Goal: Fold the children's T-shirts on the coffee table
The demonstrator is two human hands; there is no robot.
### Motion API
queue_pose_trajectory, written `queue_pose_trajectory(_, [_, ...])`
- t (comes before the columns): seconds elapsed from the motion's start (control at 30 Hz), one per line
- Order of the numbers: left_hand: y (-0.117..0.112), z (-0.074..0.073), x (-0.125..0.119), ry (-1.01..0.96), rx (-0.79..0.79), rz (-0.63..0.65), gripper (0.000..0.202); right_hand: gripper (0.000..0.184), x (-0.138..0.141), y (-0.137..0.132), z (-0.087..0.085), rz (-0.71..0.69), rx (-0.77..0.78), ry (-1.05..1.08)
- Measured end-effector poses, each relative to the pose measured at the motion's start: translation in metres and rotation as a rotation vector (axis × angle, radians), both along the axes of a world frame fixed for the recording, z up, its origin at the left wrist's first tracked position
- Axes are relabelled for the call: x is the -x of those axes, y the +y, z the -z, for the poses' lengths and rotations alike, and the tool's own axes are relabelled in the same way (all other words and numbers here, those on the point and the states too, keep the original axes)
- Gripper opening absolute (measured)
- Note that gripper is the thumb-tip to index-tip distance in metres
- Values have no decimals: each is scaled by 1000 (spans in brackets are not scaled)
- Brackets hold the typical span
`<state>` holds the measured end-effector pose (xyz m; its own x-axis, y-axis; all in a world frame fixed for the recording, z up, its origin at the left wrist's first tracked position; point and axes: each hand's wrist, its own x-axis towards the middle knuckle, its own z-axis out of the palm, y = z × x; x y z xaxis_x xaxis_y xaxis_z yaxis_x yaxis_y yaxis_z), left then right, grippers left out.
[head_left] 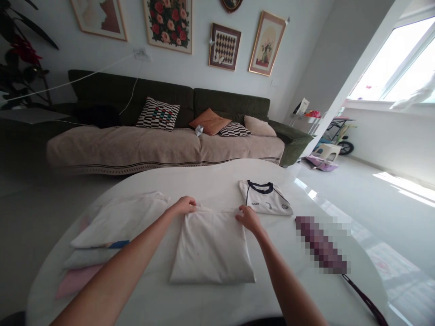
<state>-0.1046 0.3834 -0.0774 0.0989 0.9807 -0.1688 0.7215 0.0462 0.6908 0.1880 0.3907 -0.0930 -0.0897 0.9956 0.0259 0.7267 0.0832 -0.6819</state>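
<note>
A white garment (pixel 212 249) lies in front of me on the white table, folded into a nearly square shape with a wide near edge. At its far left corner, my left hand (pixel 184 205) is closed with fingers pinching the cloth. The far right corner is pinched by my right hand (pixel 249 218). Just beyond that hand, a folded white T-shirt (pixel 268 199) with a dark collar rests flat. Left of my left forearm is a stack of clothes (pixel 115 222), white on top with grey and pink layers below, partly hidden by the arm.
On the right of the rounded table (pixel 217 174) lies a pixelated dark maroon object (pixel 321 246) with a strap. Behind the table stands a green sofa (pixel 231 106) with a beige cover and several cushions. A white stool (pixel 328 151) stands on the floor by the window wall.
</note>
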Motion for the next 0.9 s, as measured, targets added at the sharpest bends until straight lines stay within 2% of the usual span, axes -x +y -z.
queue_pose_trajectory(0.1, [-3, 19, -3, 119, -113, -104, 36, 31, 3, 0, 9, 41, -33, -79])
queue_pose_trajectory(0.17, [-9, 26, -2, 158, -154, -133, 32, 26, 5, -2, 11, 44, -42, -103])
queue_pose_trajectory(0.27, [-16, 20, 1, 151, -186, -104, 19, 14, 6, -7, -3, 36, -67, -111])
queue_pose_trajectory(0.37, [-19, -10, 7, 76, -279, -62, 22, 12, 3, -12, -40, 43, -148, -79])
queue_pose_trajectory(0.47, [-29, -56, 10, -14, -411, -41, 30, 18, -3, -28, -90, 61, -253, -16])
queue_pose_trajectory(0.53, [-47, -87, 8, -97, -523, -45, 32, 20, -7, -49, -115, 68, -329, 54])
queue_pose_trajectory(0.6, [-72, -106, 2, -182, -629, -50, 31, 21, -10, -77, -126, 83, -439, 150])
queue_pose_trajectory(0.63, [-88, -109, -2, -211, -660, -52, 30, 20, -11, -93, -123, 93, -496, 194])
queue_pose_trajectory(0.7, [-121, -101, -7, -213, -640, -57, 28, 17, -12, -129, -105, 104, -567, 240])
queue_pose_trajectory(0.77, [-155, -76, -8, -170, -537, -46, 23, 18, -14, -166, -74, 61, -528, 203])
queue_pose_trajectory(0.83, [-185, -46, -4, -101, -395, 2, 15, 25, -19, -200, -41, -66, -407, 99])
queue_pose_trajectory(0.9, [-208, -21, 0, -13, -277, 26, 13, 33, -26, -222, -17, -198, -289, -20])
